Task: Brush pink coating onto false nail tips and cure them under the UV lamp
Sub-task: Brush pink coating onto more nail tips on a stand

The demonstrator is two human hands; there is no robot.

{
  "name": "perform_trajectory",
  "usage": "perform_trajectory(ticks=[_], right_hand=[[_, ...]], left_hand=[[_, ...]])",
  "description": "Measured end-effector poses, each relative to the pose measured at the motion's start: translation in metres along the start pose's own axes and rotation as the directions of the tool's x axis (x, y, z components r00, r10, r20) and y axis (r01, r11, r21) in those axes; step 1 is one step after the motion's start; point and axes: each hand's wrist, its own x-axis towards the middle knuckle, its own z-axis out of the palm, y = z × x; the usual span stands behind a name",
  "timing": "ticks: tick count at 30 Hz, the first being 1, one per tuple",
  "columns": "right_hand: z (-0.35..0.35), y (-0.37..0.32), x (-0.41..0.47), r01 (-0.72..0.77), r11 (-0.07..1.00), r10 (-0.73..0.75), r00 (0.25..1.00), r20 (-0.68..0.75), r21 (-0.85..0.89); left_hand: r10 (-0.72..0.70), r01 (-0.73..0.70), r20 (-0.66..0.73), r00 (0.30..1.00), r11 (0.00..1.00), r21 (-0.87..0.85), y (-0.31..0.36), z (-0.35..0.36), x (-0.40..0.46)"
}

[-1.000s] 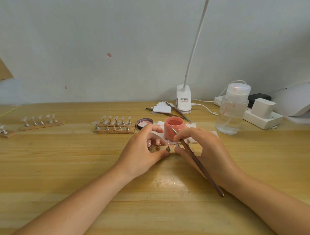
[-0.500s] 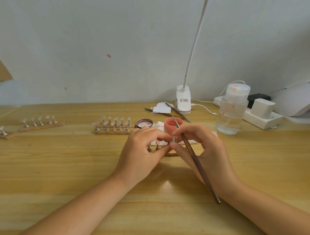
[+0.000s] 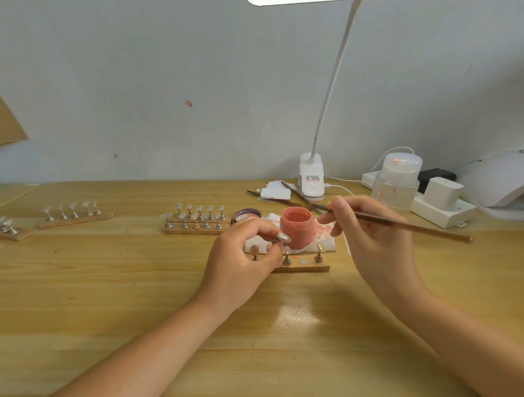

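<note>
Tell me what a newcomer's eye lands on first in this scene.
First, the two hands at the table's centre: the left hand pinches a small stand with a nail tip, while the right hand holds a long brush. Between them stands the open pink jar on a stained tissue. At the far right edge sits the white UV lamp.

bright, even light from the desk lamp [image 3: 283, 2] at 12 o'clock; glare patch on the table [image 3: 297, 316]; wide-angle edge bending.
</note>
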Motion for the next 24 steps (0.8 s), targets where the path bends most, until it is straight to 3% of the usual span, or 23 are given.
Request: perform_trajectory(ticks=[6,10,17,24], right_hand=[[-0.003,0.000,0.036,-0.150,0.985,0.157,0.985,0.075,-0.089],[-0.001,0.008,0.056,-0.145,0.936,0.206,0.965,0.162,-0.322],[0.009,0.016,0.071,-0.085,0.896,0.202,0.952,0.231,-0.436],[0.021,0.023,0.070,-0.008,0.770,0.262,0.916,0.305,-0.638]], left_hand=[[-0.029,0.029,0.003,1.000,0.998,-0.058,-0.001,-0.001,0.002],[0.001,-0.001,-0.001,1.000,0.997,-0.071,0.000,-0.001,0.002],[-0.002,0.001,-0.011,1.000,0.994,-0.105,-0.001,-0.002,0.003],[0.000,0.000,-0.001,1.000,0.995,-0.102,0.000,-0.004,0.003]])
